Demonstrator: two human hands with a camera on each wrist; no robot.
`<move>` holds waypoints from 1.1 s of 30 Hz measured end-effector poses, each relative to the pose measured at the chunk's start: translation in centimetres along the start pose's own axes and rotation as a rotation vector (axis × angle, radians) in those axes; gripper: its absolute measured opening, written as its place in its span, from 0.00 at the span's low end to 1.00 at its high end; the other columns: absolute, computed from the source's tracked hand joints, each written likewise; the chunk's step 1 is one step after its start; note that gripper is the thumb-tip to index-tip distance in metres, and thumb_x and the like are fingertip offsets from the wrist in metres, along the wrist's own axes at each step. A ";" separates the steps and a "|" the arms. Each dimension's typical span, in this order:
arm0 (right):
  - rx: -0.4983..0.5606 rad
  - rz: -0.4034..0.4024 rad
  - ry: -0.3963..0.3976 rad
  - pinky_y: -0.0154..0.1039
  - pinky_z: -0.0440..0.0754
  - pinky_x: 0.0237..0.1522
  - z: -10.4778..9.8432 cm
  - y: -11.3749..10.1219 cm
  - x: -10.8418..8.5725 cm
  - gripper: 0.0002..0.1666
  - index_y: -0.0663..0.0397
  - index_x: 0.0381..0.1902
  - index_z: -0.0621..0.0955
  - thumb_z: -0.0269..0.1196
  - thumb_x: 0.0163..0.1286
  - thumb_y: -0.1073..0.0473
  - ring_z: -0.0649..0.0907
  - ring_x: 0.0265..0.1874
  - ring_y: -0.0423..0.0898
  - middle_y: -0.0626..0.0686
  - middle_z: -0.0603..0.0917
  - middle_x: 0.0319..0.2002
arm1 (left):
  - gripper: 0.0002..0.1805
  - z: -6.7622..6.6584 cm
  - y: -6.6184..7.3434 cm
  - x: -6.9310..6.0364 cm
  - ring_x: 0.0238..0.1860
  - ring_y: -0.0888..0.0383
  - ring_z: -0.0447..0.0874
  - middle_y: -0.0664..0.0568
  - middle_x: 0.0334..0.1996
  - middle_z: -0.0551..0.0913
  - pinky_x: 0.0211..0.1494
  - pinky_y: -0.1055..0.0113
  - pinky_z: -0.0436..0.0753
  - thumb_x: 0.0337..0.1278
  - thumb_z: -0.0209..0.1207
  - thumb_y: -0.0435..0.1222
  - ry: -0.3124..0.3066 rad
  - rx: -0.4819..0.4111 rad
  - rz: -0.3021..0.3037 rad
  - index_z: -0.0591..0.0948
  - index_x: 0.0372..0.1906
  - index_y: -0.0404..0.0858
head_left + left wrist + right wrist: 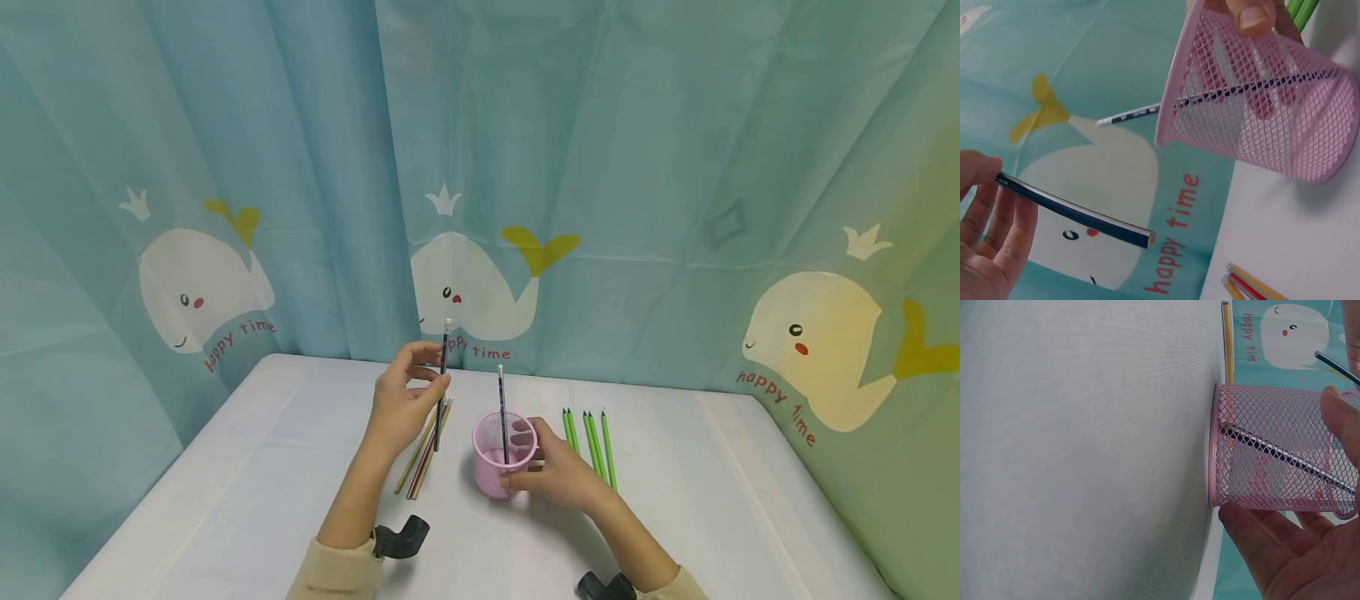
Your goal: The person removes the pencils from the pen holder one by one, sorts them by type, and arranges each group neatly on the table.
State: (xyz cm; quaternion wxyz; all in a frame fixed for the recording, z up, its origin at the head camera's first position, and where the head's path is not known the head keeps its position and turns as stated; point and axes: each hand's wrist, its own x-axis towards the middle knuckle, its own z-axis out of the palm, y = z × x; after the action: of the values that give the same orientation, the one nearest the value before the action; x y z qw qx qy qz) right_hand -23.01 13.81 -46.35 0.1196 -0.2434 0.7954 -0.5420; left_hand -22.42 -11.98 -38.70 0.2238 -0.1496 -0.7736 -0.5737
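Note:
My left hand (405,402) pinches a dark pencil (442,387) between thumb and fingers, its white eraser end up, above the table left of the cup. In the left wrist view the lower end of this pencil (1085,215) points toward the table. A pink mesh pencil cup (487,481) stands upright on the table, and my right hand (561,471) grips its right side with the thumb in front. One dark pencil (502,400) leans inside the cup, its white-tipped end sticking out above the rim; the mesh shows the rest of it in the right wrist view.
Several yellow and red pencils (420,467) lie on the white table (247,500) left of the cup. Several green pencils (592,442) lie to the right, partly behind my right forearm. A blue-green curtain (637,167) with whale prints hangs behind the table.

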 end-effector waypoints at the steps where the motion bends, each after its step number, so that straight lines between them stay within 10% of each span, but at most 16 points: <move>1: 0.002 0.000 0.000 0.48 0.84 0.55 0.0 0.0 0.0 0.44 0.61 0.64 0.67 0.77 0.55 0.59 0.82 0.56 0.60 0.63 0.75 0.63 | 0.22 -0.1 -0.1 0.0 0.43 0.52 0.83 0.47 0.50 0.80 0.41 0.70 0.87 0.61 0.63 0.28 0.000 0.006 -0.006 0.75 0.59 0.43; 33: -0.009 0.006 0.007 0.49 0.84 0.56 0.0 -0.1 0.0 0.45 0.62 0.65 0.66 0.77 0.54 0.59 0.82 0.56 0.60 0.63 0.73 0.65 | 0.21 -1.4 -4.9 0.1 0.46 0.48 0.84 0.44 0.50 0.82 0.41 0.62 0.85 0.63 0.63 0.31 -0.043 0.152 -0.274 0.77 0.60 0.42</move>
State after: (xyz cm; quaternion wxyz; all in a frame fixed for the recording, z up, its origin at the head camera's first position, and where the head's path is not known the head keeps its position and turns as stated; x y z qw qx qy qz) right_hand -22.97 13.78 -46.27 0.1174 -0.2397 0.7989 -0.5391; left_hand -24.61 -14.78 -42.29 0.1376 -0.0373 -0.8325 -0.5354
